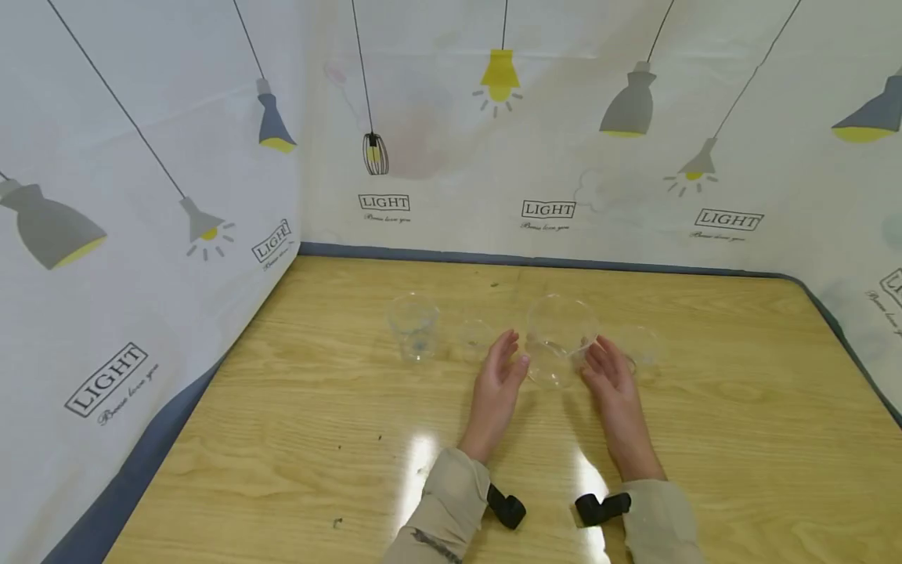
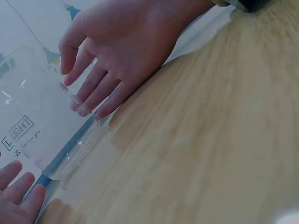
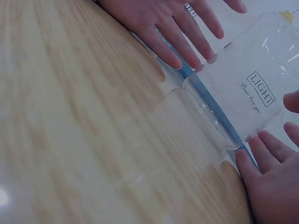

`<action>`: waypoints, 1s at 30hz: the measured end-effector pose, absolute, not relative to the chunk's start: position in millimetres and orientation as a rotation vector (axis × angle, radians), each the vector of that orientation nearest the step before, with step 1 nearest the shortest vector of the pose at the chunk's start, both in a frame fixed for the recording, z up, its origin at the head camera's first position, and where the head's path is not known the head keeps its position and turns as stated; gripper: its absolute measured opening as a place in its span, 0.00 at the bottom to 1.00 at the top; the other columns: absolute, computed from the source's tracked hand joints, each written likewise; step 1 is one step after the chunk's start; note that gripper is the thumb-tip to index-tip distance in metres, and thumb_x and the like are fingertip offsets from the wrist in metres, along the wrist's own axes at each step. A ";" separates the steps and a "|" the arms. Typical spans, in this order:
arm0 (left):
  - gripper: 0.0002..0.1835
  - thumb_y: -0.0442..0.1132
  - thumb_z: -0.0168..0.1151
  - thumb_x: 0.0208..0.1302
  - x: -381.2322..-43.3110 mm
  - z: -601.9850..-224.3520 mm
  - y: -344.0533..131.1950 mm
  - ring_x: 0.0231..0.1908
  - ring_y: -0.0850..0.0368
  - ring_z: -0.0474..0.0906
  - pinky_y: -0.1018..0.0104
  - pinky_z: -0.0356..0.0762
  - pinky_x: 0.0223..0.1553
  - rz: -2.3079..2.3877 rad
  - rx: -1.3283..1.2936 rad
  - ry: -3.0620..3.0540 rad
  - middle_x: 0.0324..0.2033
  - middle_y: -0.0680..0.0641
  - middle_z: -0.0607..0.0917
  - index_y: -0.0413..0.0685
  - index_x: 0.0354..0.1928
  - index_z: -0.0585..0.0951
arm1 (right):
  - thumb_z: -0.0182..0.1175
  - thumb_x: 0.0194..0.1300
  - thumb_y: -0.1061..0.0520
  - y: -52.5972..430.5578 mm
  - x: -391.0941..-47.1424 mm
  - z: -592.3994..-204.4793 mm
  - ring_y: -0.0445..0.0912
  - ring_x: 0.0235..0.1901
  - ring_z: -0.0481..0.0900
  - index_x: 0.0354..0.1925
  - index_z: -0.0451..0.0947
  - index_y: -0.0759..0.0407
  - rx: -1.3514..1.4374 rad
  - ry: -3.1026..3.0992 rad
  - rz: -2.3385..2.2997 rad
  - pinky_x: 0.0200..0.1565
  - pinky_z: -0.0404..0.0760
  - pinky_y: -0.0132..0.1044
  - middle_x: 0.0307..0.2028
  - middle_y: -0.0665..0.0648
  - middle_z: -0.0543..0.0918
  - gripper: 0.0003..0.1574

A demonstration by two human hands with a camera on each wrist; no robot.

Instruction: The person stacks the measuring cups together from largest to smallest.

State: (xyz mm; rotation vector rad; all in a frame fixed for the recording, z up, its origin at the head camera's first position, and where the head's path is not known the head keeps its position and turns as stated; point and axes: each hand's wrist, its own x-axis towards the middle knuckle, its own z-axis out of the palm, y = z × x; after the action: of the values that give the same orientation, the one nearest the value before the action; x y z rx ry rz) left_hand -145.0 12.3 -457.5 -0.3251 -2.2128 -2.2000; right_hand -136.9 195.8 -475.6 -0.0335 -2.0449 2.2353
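A large clear glass vessel (image 1: 562, 323) with a wide round rim and a curved base stands upright on the table, between two hands. On its left side the left hand (image 1: 495, 385) has its fingers stretched forward, fingertips close to the glass wall. Opposite it, the right hand (image 1: 618, 395) reaches along the vessel's right side with fingers extended. Both wrist views show the transparent vessel (image 3: 243, 88) between spread, fairly straight fingers, with several fingertips overlapping its wall. Neither hand curls round the glass.
Left of the hands stand a taller clear cup (image 1: 414, 323) and a small clear glass (image 1: 475, 338). Another low clear glass (image 1: 643, 345) sits just past the right hand. A white printed curtain (image 1: 451, 157) borders the wooden table (image 1: 317, 439) at the back and sides.
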 end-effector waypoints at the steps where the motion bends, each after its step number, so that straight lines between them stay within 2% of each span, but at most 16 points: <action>1: 0.27 0.47 0.49 0.66 -144.7 -456.5 11.5 0.60 0.48 0.61 0.59 0.65 0.54 -2.195 -0.331 -2.227 0.63 0.48 0.63 0.57 0.66 0.57 | 0.51 0.65 0.56 195.6 -137.3 -476.2 0.48 0.63 0.54 0.67 0.48 0.54 -0.025 -2.050 2.231 0.54 0.64 0.26 0.64 0.60 0.55 0.36; 6: 0.28 0.48 0.49 0.65 -143.3 -455.9 8.7 0.60 0.49 0.60 0.59 0.62 0.56 -2.188 -0.323 -2.266 0.63 0.50 0.62 0.62 0.66 0.56 | 0.50 0.66 0.56 194.8 -136.8 -478.1 0.49 0.63 0.54 0.68 0.48 0.52 -0.004 -2.099 2.195 0.52 0.64 0.23 0.65 0.60 0.55 0.36; 13: 0.30 0.54 0.51 0.63 -157.9 -484.0 14.0 0.61 0.57 0.59 0.60 0.60 0.57 -2.156 -0.354 -2.277 0.63 0.59 0.61 0.73 0.65 0.54 | 0.49 0.66 0.58 195.7 -138.4 -478.7 0.47 0.63 0.53 0.68 0.47 0.52 0.000 -2.112 2.189 0.54 0.62 0.24 0.65 0.59 0.54 0.36; 18: 0.31 0.54 0.51 0.63 -155.4 -476.0 17.0 0.61 0.52 0.60 0.58 0.63 0.55 -2.131 -0.381 -2.316 0.63 0.57 0.61 0.71 0.66 0.53 | 0.48 0.67 0.59 200.1 -137.1 -477.9 0.47 0.64 0.52 0.69 0.44 0.53 0.038 -2.141 2.184 0.54 0.61 0.24 0.66 0.58 0.53 0.38; 20: 0.31 0.52 0.51 0.63 -151.9 -467.4 17.7 0.60 0.49 0.60 0.57 0.64 0.54 -2.130 -0.394 -2.328 0.63 0.55 0.61 0.68 0.66 0.53 | 0.48 0.67 0.59 202.5 -136.1 -477.7 0.48 0.64 0.51 0.69 0.42 0.52 0.066 -2.163 2.181 0.56 0.60 0.27 0.67 0.57 0.52 0.38; 25: 0.31 0.48 0.51 0.64 -143.3 -449.4 17.7 0.59 0.46 0.62 0.58 0.65 0.53 -2.124 -0.397 -2.367 0.63 0.50 0.62 0.62 0.67 0.54 | 0.49 0.67 0.57 205.1 -134.9 -477.7 0.50 0.64 0.51 0.69 0.40 0.50 0.092 -2.207 2.194 0.61 0.54 0.45 0.67 0.56 0.51 0.40; 27: 0.31 0.49 0.51 0.64 -142.2 -447.8 17.2 0.59 0.46 0.62 0.58 0.66 0.53 -2.115 -0.380 -2.385 0.63 0.50 0.63 0.63 0.67 0.53 | 0.50 0.66 0.56 205.0 -135.3 -478.2 0.50 0.64 0.51 0.69 0.39 0.50 0.092 -2.219 2.204 0.61 0.52 0.48 0.67 0.56 0.51 0.41; 30: 0.31 0.50 0.50 0.64 -142.1 -448.1 16.4 0.58 0.47 0.62 0.57 0.65 0.53 -2.121 -0.356 -2.389 0.63 0.51 0.63 0.64 0.67 0.53 | 0.51 0.65 0.56 204.4 -136.4 -478.1 0.50 0.65 0.50 0.69 0.39 0.53 0.111 -2.227 2.205 0.61 0.51 0.47 0.67 0.58 0.51 0.42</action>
State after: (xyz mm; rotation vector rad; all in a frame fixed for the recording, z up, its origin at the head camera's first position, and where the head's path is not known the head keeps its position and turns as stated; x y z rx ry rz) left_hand -142.1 16.4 -448.1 -0.3562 -2.3888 -2.1206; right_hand -136.4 204.4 -478.1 0.1114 -2.2267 2.2053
